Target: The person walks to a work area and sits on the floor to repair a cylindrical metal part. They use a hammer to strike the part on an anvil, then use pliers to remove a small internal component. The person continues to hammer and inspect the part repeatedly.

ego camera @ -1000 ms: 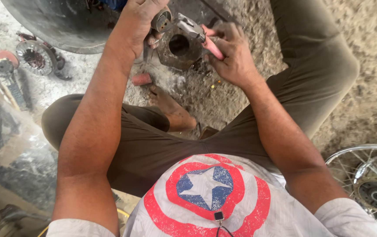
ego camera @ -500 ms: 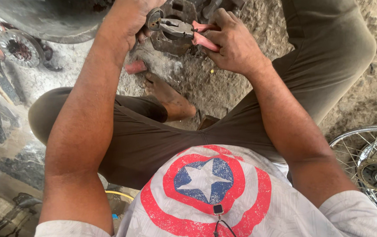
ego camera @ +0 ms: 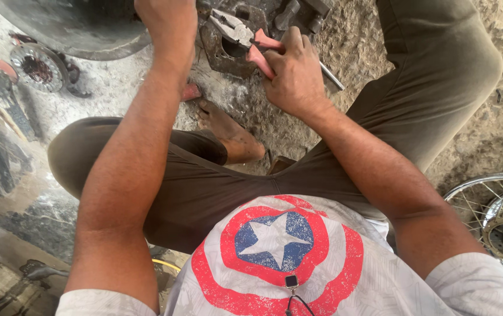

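We see our right hand (ego camera: 295, 73) wrapped tight around the pink grips of a pair of pliers (ego camera: 241, 35), fingers closed on the handles. The pliers lie near the top middle of the view, their long axis running on a slant: handles low and to the right inside our fist, steel nose pointing up and to the left. The nose sits over the dark hollow of a greasy metal housing (ego camera: 223, 51) that rests on the ground in front of our knees (whether the tips actually pinch anything inside it, we cannot tell).

Our left hand (ego camera: 166, 20) reaches up to the top edge of the view, just beside the housing; its fingers are cut off by the frame, so we cannot tell whether it is closed on anything.

The housing is the only hollow thing within reach, and its opening shows dark, with the pliers' nose over it. Just behind it lie more blocky metal parts (ego camera: 304, 13), and a thin steel rod (ego camera: 331, 76) pokes out from under our right hand.

We sit cross-legged on rough ground, a bare foot (ego camera: 228, 131) tucked below the housing. To the left lies a round toothed disc (ego camera: 36, 67) beside a large dark curved panel (ego camera: 67, 26). At the right edge stands a spoked wheel (ego camera: 497, 216).
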